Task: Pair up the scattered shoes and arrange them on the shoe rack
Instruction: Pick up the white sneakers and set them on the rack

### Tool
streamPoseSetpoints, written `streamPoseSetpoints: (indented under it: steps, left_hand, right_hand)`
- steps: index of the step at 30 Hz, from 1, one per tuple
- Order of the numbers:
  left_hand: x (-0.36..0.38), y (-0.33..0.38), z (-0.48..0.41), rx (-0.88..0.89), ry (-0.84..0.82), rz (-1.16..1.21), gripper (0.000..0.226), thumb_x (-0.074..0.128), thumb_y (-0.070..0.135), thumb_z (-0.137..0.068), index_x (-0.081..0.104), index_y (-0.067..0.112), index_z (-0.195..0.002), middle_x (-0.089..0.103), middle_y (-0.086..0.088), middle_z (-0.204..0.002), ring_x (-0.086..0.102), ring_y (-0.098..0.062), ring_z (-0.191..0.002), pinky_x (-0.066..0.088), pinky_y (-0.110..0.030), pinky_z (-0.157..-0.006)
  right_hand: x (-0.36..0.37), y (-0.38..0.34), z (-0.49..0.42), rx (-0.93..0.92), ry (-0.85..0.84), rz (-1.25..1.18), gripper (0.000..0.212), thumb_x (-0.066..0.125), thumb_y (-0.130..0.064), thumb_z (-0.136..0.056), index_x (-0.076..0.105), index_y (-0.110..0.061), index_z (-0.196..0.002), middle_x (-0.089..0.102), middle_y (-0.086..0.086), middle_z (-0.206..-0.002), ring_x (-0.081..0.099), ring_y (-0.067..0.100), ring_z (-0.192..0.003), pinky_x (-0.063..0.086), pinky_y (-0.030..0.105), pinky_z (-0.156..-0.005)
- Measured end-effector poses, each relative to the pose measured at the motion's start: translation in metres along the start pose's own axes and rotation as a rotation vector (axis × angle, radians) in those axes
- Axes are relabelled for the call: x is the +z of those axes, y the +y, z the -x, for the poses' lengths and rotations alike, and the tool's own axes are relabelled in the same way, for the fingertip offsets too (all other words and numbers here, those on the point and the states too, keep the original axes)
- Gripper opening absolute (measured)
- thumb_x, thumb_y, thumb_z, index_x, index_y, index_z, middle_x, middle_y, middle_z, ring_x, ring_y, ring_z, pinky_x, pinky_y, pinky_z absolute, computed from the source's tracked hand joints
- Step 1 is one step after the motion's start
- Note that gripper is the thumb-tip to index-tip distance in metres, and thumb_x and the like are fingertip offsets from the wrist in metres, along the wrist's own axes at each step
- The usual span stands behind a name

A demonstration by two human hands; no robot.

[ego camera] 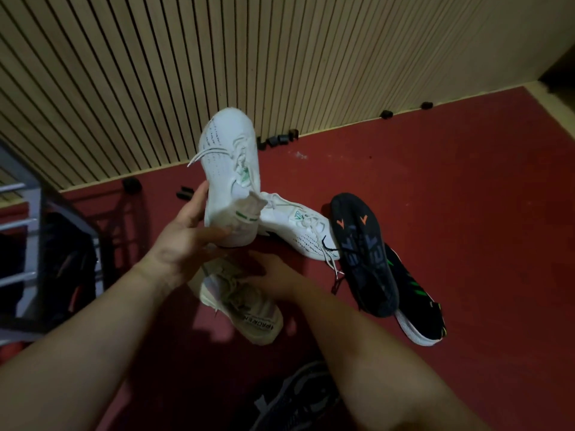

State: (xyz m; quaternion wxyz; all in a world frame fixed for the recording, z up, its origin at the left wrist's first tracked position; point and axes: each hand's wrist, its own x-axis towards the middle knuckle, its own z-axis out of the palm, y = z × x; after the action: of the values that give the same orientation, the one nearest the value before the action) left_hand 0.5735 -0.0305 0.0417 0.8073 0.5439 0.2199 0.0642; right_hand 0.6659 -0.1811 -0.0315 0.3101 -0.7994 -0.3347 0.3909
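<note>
My left hand (183, 241) grips the heel of a white knit shoe (230, 169) and holds it up, toe pointing away. Its matching white shoe (298, 228) lies on the red floor just behind. My right hand (273, 275) reaches down beside a cream sneaker (245, 309) lying on the floor; its fingers are partly hidden by my left hand. A black shoe (364, 256) lies sole up to the right, on top of a black shoe with green stripes (420, 303). The grey metal shoe rack (31, 213) stands at the left.
A slatted wooden wall (217, 57) runs behind the red floor (451, 181). Small black clips (280, 140) lie along its base. Dark shoes (62, 262) sit in the rack. Another dark shoe (298, 399) lies near the bottom edge between my forearms.
</note>
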Motion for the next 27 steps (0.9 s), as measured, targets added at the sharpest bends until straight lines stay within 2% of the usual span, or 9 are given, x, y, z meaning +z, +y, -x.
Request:
streamPoseSetpoints:
  steps: [4,7,9,12,14,19,21,24,27]
  left_hand:
    - [0.005,-0.001,0.006,-0.028,0.045,0.027,0.100,0.070,-0.005,-0.060,0.038,0.048,-0.139,0.055,0.014,-0.135,0.064,-0.011,-0.106,0.052,-0.033,-0.073]
    - [0.011,-0.006,0.007,-0.025,0.070,0.046,0.091,0.059,-0.013,-0.075,0.037,0.045,-0.141,0.051,0.016,-0.138,0.058,-0.014,-0.117,0.046,-0.037,-0.077]
    - [0.013,-0.009,0.006,-0.031,0.059,0.063,0.088,0.056,-0.016,-0.078,0.040,0.044,-0.140,0.051,0.015,-0.140,0.055,-0.014,-0.122,0.045,-0.039,-0.080]
    - [0.017,-0.013,0.005,-0.060,0.053,0.055,0.085,0.056,-0.014,-0.079,0.040,0.044,-0.140,0.054,0.014,-0.136,0.062,-0.009,-0.112,0.046,-0.038,-0.080]
    - [0.018,-0.015,0.004,-0.069,0.047,0.042,0.085,0.056,-0.013,-0.080,0.039,0.045,-0.140,0.057,0.012,-0.134,0.066,-0.006,-0.103,0.046,-0.035,-0.075]
    - [0.016,-0.020,0.007,-0.097,0.077,0.041,0.088,0.055,-0.017,-0.078,0.039,0.045,-0.139,0.052,0.007,-0.138,0.061,-0.010,-0.107,0.053,-0.030,-0.064]
    - [0.015,-0.020,0.007,-0.094,0.078,0.020,0.087,0.056,-0.017,-0.078,0.039,0.044,-0.138,0.053,0.010,-0.136,0.062,-0.009,-0.105,0.054,-0.031,-0.067]
    - [0.013,-0.019,0.008,-0.086,0.078,-0.001,0.088,0.055,-0.017,-0.079,0.037,0.041,-0.142,0.057,0.016,-0.124,0.067,-0.006,-0.092,0.056,-0.029,-0.060]
    - [0.007,-0.016,0.007,-0.087,0.086,0.046,0.086,0.052,-0.018,-0.080,0.037,0.038,-0.143,0.058,0.016,-0.121,0.070,-0.007,-0.085,0.055,-0.026,-0.052]
  right_hand:
    - [-0.028,0.030,0.006,0.089,0.152,-0.003,0.048,0.062,-0.008,-0.085,0.051,-0.005,-0.132,0.058,0.009,-0.129,0.053,0.022,-0.121,0.037,0.027,-0.101]
    - [-0.044,0.042,0.009,0.231,0.286,-0.206,0.039,0.055,-0.008,-0.091,0.048,-0.007,-0.130,0.054,0.001,-0.103,0.055,0.001,-0.086,0.039,0.016,-0.080]
    - [-0.049,0.048,0.009,0.310,0.353,-0.369,0.035,0.052,-0.009,-0.093,0.045,-0.013,-0.128,0.054,0.001,-0.098,0.055,0.004,-0.073,0.043,0.020,-0.077]
    - [-0.055,0.052,0.014,0.339,0.362,-0.458,0.049,0.052,-0.012,-0.093,0.038,-0.012,-0.140,0.053,0.002,-0.119,0.056,0.010,-0.083,0.044,0.022,-0.073]
    - [-0.056,0.054,0.019,0.353,0.380,-0.469,0.053,0.054,-0.010,-0.093,0.036,-0.009,-0.142,0.051,0.006,-0.134,0.060,0.020,-0.102,0.044,0.024,-0.078]
    - [-0.057,0.062,0.026,0.397,0.348,-0.394,0.055,0.062,-0.016,-0.089,0.041,-0.013,-0.140,0.054,0.008,-0.133,0.058,0.026,-0.116,0.045,0.038,-0.101]
    - [-0.056,0.062,0.025,0.400,0.325,-0.362,0.054,0.064,-0.016,-0.087,0.043,-0.013,-0.138,0.055,0.010,-0.133,0.059,0.027,-0.113,0.045,0.039,-0.100]
    - [-0.054,0.055,0.012,0.403,0.316,-0.311,0.052,0.062,-0.013,-0.087,0.046,-0.012,-0.136,0.055,0.018,-0.132,0.060,0.028,-0.108,0.047,0.043,-0.100]
    - [-0.053,0.039,-0.010,0.339,0.305,-0.091,0.057,0.062,-0.017,-0.085,0.043,-0.014,-0.139,0.048,0.017,-0.137,0.054,0.028,-0.118,0.043,0.042,-0.103]
